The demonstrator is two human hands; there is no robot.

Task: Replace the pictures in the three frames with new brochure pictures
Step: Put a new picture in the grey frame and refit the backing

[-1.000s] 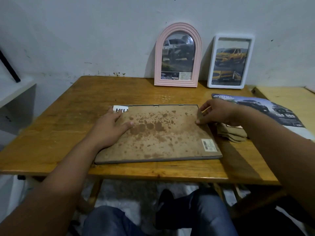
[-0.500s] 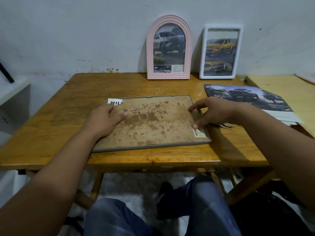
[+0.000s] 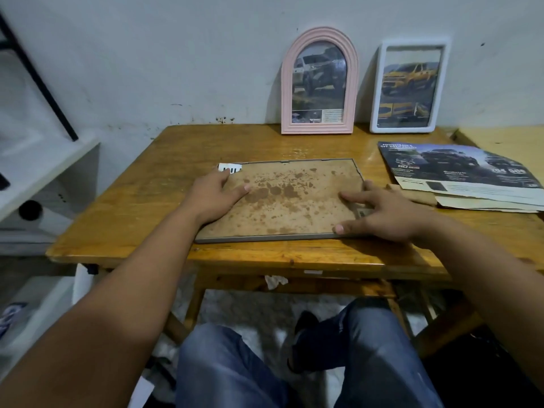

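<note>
A large grey frame (image 3: 294, 201) lies face down on the wooden table (image 3: 141, 207), its stained brown backing board up. My left hand (image 3: 217, 195) rests flat on the board's left side. My right hand (image 3: 379, 216) lies with spread fingers over the frame's near right corner, thumb at the front edge. A pink arched frame (image 3: 319, 81) and a white rectangular frame (image 3: 407, 85) stand against the wall, each showing a car picture. A car brochure (image 3: 459, 169) lies on the table to the right, on top of other sheets.
A small white barcode label (image 3: 229, 167) peeks out at the frame's far left corner. A white shelf unit (image 3: 44, 178) stands left of the table. A second wooden surface (image 3: 506, 139) adjoins on the right. My knees are under the table.
My right hand slid from the frame's far right edge down to its near right corner. The left hand stayed on the board. The camera view shifted back.
</note>
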